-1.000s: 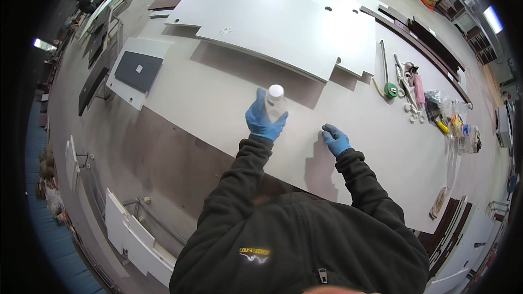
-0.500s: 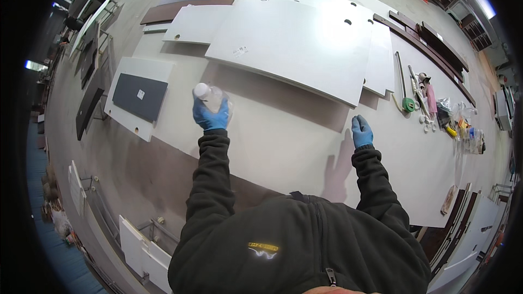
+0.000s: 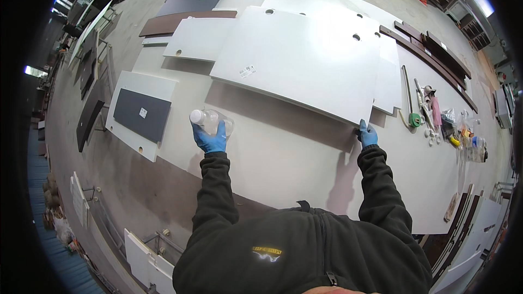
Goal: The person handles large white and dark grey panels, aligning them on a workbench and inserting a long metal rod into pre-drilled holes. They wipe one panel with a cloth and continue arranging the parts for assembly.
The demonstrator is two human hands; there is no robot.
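Observation:
My left hand [image 3: 209, 140], in a blue glove, is closed round a clear plastic bottle [image 3: 220, 124] with a white cap. The bottle is tilted, its cap toward the left, above the pale table surface. At the near right corner of a large white panel [image 3: 297, 60], my gloved right hand [image 3: 368, 135] grips the edge, with some fingers hidden under the corner. That panel has round holes and a small label, lies over other white panels, and casts a shadow along its near edge.
Left of the bottle, a dark grey panel [image 3: 140, 113] rests on a white one [image 3: 121, 83]. Dark brown strips [image 3: 430, 64] lie at the far right. Nearer are a green tape measure [image 3: 414, 120], a pink item [image 3: 436, 111] and a cluster of small bags [image 3: 467, 130].
My right hand has closed on the panel's near right corner. My left hand still holds the bottle, now slightly lower in view. The whole view has shifted a little.

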